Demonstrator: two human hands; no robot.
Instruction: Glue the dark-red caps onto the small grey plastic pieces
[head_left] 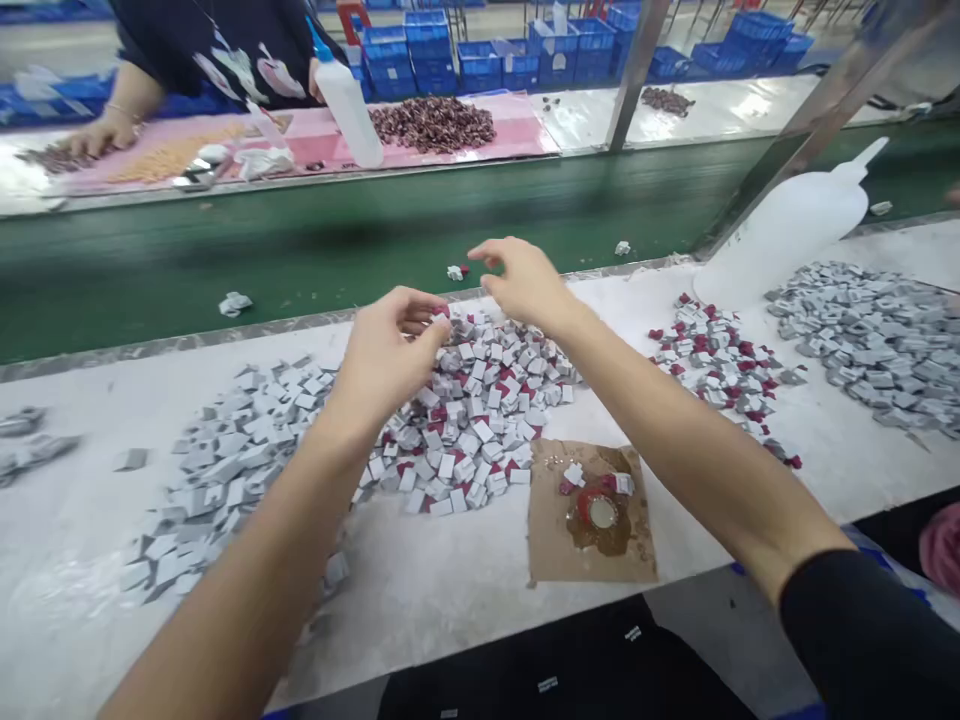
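Note:
My left hand [397,345] is over the upper left edge of a pile of grey and dark red pieces [480,420], its thumb and fingers closed on a small grey and red piece [440,314]. Beyond that pile, my right hand [521,280] reaches over the near edge of the green belt [322,250], thumb and forefinger apart, with nothing seen between them. Just left of its fingertips, a small white and red piece [457,272] lies on the belt. Below the pile, a brown cardboard square [551,550] bears a round red and white item in a wet patch.
Grey pieces lie at left [225,450] and far right [877,345]. A grey and red heap [720,365] sits right of my forearm, near a white bottle [787,230]. Metal posts [634,75] rise by the belt. Across it, a person's hand [105,132] touches small pieces.

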